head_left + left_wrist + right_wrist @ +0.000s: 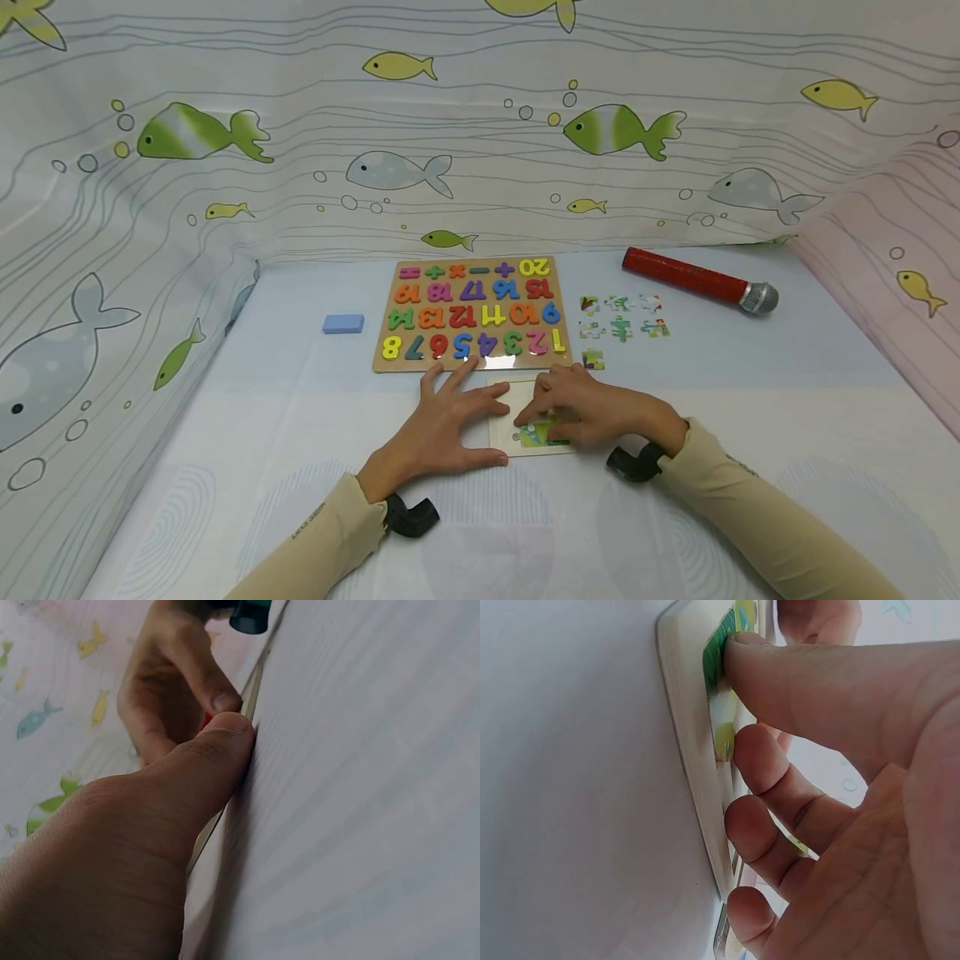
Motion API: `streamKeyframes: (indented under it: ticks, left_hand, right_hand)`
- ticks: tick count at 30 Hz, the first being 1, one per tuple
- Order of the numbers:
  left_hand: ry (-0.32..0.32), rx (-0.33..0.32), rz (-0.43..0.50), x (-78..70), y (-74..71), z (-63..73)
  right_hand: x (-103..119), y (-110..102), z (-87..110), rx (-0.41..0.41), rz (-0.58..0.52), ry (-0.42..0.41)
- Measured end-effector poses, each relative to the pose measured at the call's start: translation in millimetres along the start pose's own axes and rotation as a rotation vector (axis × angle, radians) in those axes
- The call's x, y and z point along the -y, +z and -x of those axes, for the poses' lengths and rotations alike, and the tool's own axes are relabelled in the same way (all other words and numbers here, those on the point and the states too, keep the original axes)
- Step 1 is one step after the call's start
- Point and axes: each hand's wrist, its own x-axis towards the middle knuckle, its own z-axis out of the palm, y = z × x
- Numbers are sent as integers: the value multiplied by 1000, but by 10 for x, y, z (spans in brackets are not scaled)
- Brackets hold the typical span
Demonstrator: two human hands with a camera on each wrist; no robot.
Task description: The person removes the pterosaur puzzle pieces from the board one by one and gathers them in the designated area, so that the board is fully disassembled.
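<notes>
A small wooden puzzle tray (517, 392) lies between my hands, with green jigsaw pieces (534, 434) in its near part. My right hand (596, 406) bends over the tray, its thumb and index finger on the pieces. In the right wrist view the thumb rests on a green piece (722, 690), while the other fingers curl against the tray (686, 697); the index fingertip is hidden there. My left hand (442, 427) lies spread at the tray's left side. In the left wrist view its thumb (217, 742) touches the tray's edge.
A wooden number board (386, 365) with coloured digits stands just beyond the tray. Several loose jigsaw pieces (620, 329) lie to its right, below a red microphone (686, 277). A blue block (342, 323) is on the left. Fish-printed cloth (480, 208) rises behind.
</notes>
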Motion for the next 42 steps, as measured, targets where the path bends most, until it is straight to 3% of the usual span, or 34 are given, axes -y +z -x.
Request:
streamKeyframes:
  ticks: [17, 42]
  left_hand:
    - [-11, 5, 8, -5, -7, 9]
    - [-8, 0, 19, 1, 6, 2]
  right_hand:
    - [16, -7, -16, 14, -24, 31]
    - [46, -17, -22, -7, 0, -26]
